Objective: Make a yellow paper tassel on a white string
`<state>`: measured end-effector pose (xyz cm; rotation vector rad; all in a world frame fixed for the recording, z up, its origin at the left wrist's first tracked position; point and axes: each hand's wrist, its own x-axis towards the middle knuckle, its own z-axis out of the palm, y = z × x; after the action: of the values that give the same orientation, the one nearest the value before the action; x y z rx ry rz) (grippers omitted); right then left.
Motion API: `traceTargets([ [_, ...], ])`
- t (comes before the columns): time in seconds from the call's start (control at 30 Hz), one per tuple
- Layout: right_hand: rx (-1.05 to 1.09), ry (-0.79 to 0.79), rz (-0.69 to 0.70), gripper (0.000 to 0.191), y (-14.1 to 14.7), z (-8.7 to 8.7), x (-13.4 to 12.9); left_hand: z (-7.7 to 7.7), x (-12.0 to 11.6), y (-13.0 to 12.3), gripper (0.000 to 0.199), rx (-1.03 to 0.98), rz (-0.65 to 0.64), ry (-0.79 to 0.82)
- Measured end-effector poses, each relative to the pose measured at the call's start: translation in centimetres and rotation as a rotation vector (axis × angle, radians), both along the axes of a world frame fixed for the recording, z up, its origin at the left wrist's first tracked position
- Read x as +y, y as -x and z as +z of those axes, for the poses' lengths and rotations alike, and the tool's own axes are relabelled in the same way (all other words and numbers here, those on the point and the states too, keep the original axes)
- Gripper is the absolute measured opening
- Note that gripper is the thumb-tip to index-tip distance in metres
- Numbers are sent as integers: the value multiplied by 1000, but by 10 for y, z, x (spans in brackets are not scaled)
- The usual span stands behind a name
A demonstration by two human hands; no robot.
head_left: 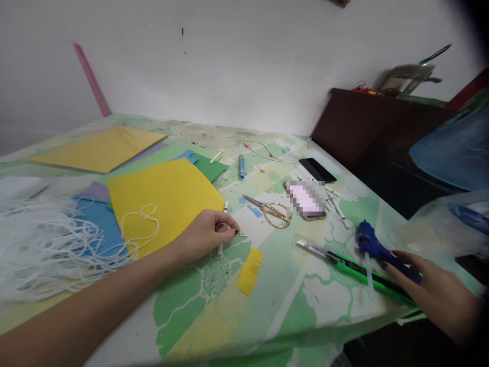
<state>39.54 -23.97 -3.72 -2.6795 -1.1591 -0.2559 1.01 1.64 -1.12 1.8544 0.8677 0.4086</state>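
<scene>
My left hand (208, 232) is closed in a pinch above the cloth, with a small pale tip showing at the fingertips; what it holds is too small to name. Just in front of it lies a fringed strip of yellow paper (250, 271). My right hand (439, 290) is wrapped round the handle of a blue glue gun (376, 247) at the right table edge. A pale stick (369, 272) hangs under the gun. A green utility knife (359, 272), blade out, lies beside it. Gold-handled scissors (273, 211) rest between the two hands.
Yellow foam sheets (164, 199) and a tangle of white string (57, 244) cover the left side. A lit phone (305, 199), a black phone (318, 169), several markers and a blue patterned tube (241, 166) lie farther back. Plastic bags (439, 219) hang at the right.
</scene>
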Motion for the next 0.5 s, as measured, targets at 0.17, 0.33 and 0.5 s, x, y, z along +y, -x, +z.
traceTargets([
  [0.17,113,109,-106,46,17,15,17,-3,-3,5,20,26,-44,-40],
  [0.33,155,110,-90,34,9,16,25,-6,-12,10,15,8,-111,-109],
  [0.5,-3,120,-85,31,10,17,25,-9,-19,14,15,-77,-192,-288],
])
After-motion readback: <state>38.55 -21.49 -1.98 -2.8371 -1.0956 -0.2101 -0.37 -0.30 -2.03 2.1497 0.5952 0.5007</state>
